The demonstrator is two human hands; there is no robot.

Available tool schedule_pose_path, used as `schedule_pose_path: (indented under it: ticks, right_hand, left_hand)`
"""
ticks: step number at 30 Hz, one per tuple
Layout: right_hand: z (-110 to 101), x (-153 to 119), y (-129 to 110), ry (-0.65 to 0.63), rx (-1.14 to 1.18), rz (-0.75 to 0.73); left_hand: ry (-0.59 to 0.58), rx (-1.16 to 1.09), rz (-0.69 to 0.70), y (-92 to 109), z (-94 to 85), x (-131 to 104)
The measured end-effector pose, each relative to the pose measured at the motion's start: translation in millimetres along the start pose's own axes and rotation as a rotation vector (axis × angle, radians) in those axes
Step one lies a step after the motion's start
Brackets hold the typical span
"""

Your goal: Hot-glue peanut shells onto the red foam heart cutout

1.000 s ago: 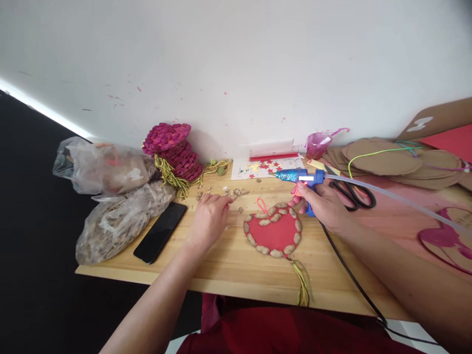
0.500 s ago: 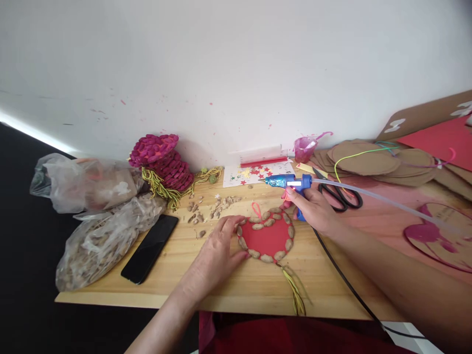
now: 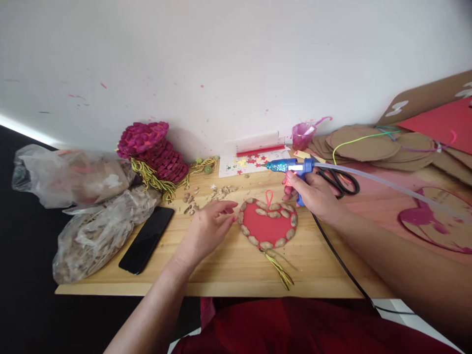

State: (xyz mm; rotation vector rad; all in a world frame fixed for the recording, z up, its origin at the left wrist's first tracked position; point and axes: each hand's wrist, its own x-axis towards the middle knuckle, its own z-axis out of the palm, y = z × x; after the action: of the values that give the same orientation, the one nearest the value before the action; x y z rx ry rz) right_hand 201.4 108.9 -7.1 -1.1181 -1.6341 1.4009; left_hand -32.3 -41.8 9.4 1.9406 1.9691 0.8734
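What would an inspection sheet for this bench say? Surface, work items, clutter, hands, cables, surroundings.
Surface: wooden tabletop, pinkish toward the right.
Job's things: red heart lying flat, edged with peanut-like pieces, yellow-green tassel at near tip; blue glue gun with translucent glue stick.
Clutter: black phone and plastic bags at left; loose brown pieces; star cutouts on white paper; scissors and cardboard ovals at right.
Left hand: open beside the heart's left edge, nothing seen in it; contact unclear.
Right hand: gripping the glue gun, which points left.
Cables: black cord from the gun's handle over the near edge; plug not in view.
Surroundings: white wall with pink marks.
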Motion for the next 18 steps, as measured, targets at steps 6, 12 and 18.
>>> schedule_pose_path:
  ticks: [6,12,18]
  right_hand:
    - [2.0,0.8,-0.1,0.003,0.063,-0.031]
    - [1.4,5.0,2.5,0.066,0.132,-0.018]
    - [1.3,9.4,4.7,0.094,0.187,0.015]
  left_hand:
    - [0.074,0.224,0.091,-12.7,-10.1,41.2]
    - [0.048,0.306,0.187,-26.3,2.4,105.4]
    - [-0.095,0.379,0.169,-22.9,19.9,132.2]
